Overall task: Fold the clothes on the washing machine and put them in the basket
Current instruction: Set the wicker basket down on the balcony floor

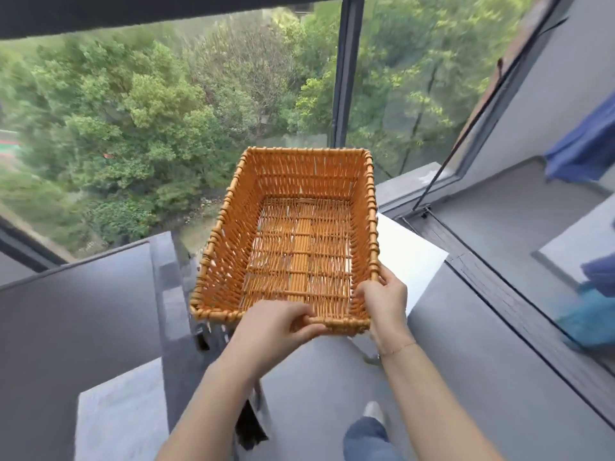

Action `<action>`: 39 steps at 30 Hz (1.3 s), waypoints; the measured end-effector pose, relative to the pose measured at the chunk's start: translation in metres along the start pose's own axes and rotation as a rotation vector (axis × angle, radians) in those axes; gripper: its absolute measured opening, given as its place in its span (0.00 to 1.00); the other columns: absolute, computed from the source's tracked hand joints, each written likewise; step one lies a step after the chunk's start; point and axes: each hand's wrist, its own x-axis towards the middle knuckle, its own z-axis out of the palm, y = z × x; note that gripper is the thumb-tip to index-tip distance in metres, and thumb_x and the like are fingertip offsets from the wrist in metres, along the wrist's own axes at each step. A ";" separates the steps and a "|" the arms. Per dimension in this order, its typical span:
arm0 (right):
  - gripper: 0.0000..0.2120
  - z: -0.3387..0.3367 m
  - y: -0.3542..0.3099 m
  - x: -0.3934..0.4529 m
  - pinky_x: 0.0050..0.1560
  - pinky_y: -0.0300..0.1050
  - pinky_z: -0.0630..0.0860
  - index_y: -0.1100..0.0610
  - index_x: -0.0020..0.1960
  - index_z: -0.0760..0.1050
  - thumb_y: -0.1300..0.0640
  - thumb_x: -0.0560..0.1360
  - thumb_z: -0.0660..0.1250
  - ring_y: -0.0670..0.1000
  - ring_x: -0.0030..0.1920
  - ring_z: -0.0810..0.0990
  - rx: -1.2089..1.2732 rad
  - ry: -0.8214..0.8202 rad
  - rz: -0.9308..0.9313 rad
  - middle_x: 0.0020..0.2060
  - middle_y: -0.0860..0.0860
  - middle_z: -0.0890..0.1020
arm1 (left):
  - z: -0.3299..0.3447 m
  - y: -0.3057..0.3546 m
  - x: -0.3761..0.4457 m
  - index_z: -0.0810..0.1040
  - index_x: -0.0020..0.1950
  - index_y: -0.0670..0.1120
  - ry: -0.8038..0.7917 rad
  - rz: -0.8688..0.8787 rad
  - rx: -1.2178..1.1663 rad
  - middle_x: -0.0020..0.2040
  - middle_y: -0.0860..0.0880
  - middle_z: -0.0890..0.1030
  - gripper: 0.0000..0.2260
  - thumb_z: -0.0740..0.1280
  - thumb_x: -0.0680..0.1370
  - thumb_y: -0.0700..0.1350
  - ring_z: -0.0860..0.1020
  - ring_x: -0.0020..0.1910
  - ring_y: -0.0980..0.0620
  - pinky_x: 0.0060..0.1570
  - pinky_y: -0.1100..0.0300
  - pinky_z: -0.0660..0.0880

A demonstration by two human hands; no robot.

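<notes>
An empty orange wicker basket (229,227) is held in the air in front of a large window. My left hand (276,322) grips its near rim, fingers curled over the edge. My right hand (386,301) grips the near right corner, thumb inside the wall. Blue clothes (585,141) hang at the far right edge, with a blue and a teal garment (595,314) lying lower down on the right, blurred. The washing machine itself cannot be made out.
A white flat surface (409,257) lies under the basket's right side. Grey ledges and a dark window track (499,294) run along the right. A grey low wall (83,311) stands at left. My foot (372,414) shows on the grey floor below.
</notes>
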 end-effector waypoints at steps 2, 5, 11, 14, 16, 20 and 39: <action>0.25 -0.031 -0.002 0.040 0.32 0.43 0.71 0.55 0.54 0.81 0.72 0.62 0.64 0.49 0.31 0.72 0.035 0.060 0.024 0.34 0.48 0.78 | 0.018 0.018 0.045 0.78 0.49 0.51 -0.042 0.041 0.051 0.42 0.54 0.81 0.23 0.58 0.73 0.69 0.77 0.43 0.55 0.41 0.57 0.71; 0.18 -0.073 -0.004 0.098 0.32 0.40 0.67 0.54 0.40 0.78 0.76 0.63 0.63 0.49 0.32 0.68 0.053 0.126 0.068 0.30 0.47 0.73 | 0.047 0.051 0.113 0.77 0.48 0.49 -0.103 0.080 0.087 0.42 0.52 0.81 0.19 0.62 0.76 0.64 0.77 0.45 0.51 0.41 0.56 0.63; 0.18 -0.127 0.023 0.195 0.30 0.38 0.67 0.54 0.44 0.78 0.74 0.64 0.63 0.49 0.31 0.69 0.029 0.260 0.152 0.30 0.46 0.73 | 0.115 0.084 0.217 0.78 0.51 0.52 -0.261 0.068 0.034 0.46 0.53 0.82 0.14 0.63 0.77 0.61 0.78 0.51 0.52 0.48 0.57 0.62; 0.17 -0.136 0.056 0.248 0.36 0.42 0.70 0.53 0.45 0.80 0.70 0.64 0.63 0.51 0.32 0.72 0.003 0.340 0.228 0.29 0.44 0.75 | 0.156 0.085 0.266 0.78 0.55 0.53 -0.365 0.037 0.051 0.50 0.53 0.82 0.15 0.63 0.77 0.60 0.77 0.55 0.51 0.50 0.57 0.61; 0.19 -0.132 0.073 0.269 0.39 0.45 0.72 0.51 0.49 0.81 0.68 0.64 0.62 0.52 0.33 0.73 0.000 0.379 0.273 0.30 0.44 0.77 | 0.177 0.077 0.287 0.78 0.56 0.52 -0.414 0.015 0.086 0.52 0.52 0.82 0.15 0.63 0.77 0.60 0.75 0.57 0.49 0.55 0.56 0.62; 0.24 -0.126 0.107 0.305 0.45 0.47 0.77 0.49 0.57 0.80 0.64 0.65 0.61 0.53 0.36 0.77 -0.034 0.432 0.343 0.38 0.47 0.83 | 0.220 0.061 0.321 0.77 0.56 0.52 -0.504 -0.040 0.138 0.53 0.53 0.81 0.13 0.63 0.78 0.58 0.74 0.59 0.50 0.61 0.53 0.62; 0.19 -0.123 0.221 0.352 0.55 0.51 0.78 0.51 0.58 0.73 0.69 0.73 0.64 0.56 0.47 0.80 -0.099 0.239 0.545 0.46 0.51 0.81 | 0.336 0.018 0.317 0.75 0.65 0.54 -0.671 -0.221 0.116 0.64 0.55 0.76 0.14 0.61 0.81 0.53 0.67 0.69 0.52 0.74 0.47 0.40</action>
